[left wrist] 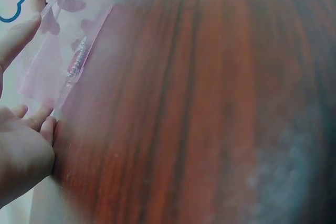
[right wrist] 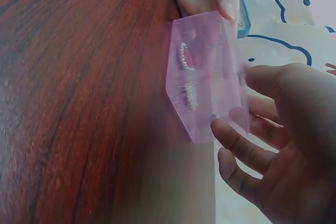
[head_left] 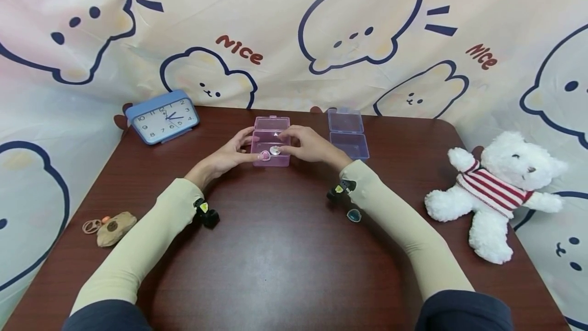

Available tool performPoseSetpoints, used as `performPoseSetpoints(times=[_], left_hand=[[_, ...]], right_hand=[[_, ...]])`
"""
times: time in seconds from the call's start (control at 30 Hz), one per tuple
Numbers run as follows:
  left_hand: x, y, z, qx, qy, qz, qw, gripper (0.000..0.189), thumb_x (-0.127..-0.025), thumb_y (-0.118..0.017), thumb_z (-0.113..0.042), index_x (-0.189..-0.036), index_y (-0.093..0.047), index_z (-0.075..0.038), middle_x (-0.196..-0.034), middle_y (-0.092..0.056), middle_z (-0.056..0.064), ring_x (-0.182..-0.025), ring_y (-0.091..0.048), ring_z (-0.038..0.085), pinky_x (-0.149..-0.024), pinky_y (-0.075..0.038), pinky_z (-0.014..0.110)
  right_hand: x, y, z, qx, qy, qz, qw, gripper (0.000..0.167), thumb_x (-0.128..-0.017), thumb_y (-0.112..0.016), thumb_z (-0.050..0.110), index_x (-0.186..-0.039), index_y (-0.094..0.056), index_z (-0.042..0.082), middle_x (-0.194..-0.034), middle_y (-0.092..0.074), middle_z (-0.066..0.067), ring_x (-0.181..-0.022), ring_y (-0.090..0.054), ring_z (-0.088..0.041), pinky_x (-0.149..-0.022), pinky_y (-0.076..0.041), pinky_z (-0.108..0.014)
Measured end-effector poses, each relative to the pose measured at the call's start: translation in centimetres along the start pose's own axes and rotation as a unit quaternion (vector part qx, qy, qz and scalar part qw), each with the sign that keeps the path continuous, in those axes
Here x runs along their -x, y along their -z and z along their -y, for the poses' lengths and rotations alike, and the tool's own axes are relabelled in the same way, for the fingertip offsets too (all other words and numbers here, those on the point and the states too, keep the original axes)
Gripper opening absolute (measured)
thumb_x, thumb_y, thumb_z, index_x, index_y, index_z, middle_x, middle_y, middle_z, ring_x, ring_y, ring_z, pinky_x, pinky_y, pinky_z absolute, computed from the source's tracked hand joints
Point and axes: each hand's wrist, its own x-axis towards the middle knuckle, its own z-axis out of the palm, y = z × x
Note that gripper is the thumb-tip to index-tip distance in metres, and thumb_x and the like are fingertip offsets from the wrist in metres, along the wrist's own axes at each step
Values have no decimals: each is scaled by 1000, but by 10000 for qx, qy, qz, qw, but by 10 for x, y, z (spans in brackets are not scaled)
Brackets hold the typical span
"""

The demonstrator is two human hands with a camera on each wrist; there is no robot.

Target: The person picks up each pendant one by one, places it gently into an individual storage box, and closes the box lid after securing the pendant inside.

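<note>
A clear pink plastic box (head_left: 272,161) stands with its lid raised at the back. Inside it lie a pink gem piece (head_left: 264,156) and a clear round gem piece (head_left: 275,150), both with sparkling rims, also showing through the wall of the pink box (right wrist: 181,124). My left hand (head_left: 225,155) grips the box's left end between thumb and fingers. On the other side, my right hand (head_left: 310,144) hovers over the right end with thumb and fingers spread apart. Its thumb is near the clear gem piece. In the right wrist view, my right hand (right wrist: 299,145) pinches nothing.
A purple open box (head_left: 349,144) stands behind my right wrist. One dark teal gem piece (head_left: 353,215) lies below the right forearm. The blue clock (head_left: 165,118) is at back left, a wooden-looking trinket (head_left: 115,229) at left, and a white teddy bear (head_left: 498,188) at right.
</note>
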Motion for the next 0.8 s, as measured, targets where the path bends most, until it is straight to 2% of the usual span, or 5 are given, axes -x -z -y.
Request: performPoseSetpoints(times=[0.37, 0.53, 0.67, 0.73, 0.8], left_hand=[[-2, -2, -1, -24, 51, -59, 10000, 102, -94, -77, -26, -166, -4, -24, -169, -27, 10, -153, -25, 31, -128, -16, 55], [-4, 0, -1, 221, 88, -26, 9997, 105, -95, -74, -22, -166, 3, -26, -172, -21, 9, -153, -23, 36, -128, -15, 58], [0, 2, -6, 406, 34, 51, 9992, 106, -97, -69, -20, -164, 13, -26, -174, -7, 12, -159, -10, 36, -129, -7, 58], [3, 5, -13, 288, -18, -46, 9996, 108, -97, -70, -23, -163, 16, -29, -174, 0, 13, -160, -5, 36, -129, -5, 60], [8, 6, -25, -123, -178, -293, 9993, 112, -94, -74, -29, -163, 15, -34, -174, 3, 12, -160, -4, 36, -128, -8, 62]], right_hand=[[29, 24, 1, -67, 205, -297, 9993, 43, -97, -73, 26, -135, -65, 7, -131, -66, -11, -98, -65, -21, -92, -56, -38], [59, 43, 1, 31, 150, -278, 9995, 44, -98, -72, 31, -137, -64, 12, -134, -65, -8, -98, -64, -19, -89, -55, -38], [88, 56, -1, 55, 179, -289, 9994, 43, -98, -72, 30, -137, -64, 14, -133, -65, -6, -98, -64, -18, -83, -56, -36], [103, 63, -2, 97, 208, -333, 9992, 42, -97, -73, 29, -135, -65, 14, -132, -66, -6, -99, -65, -18, -81, -57, -38], [118, 70, -3, 160, 180, -399, 9989, 41, -97, -74, 28, -134, -65, 14, -130, -66, -5, -100, -65, -17, -81, -57, -40]])
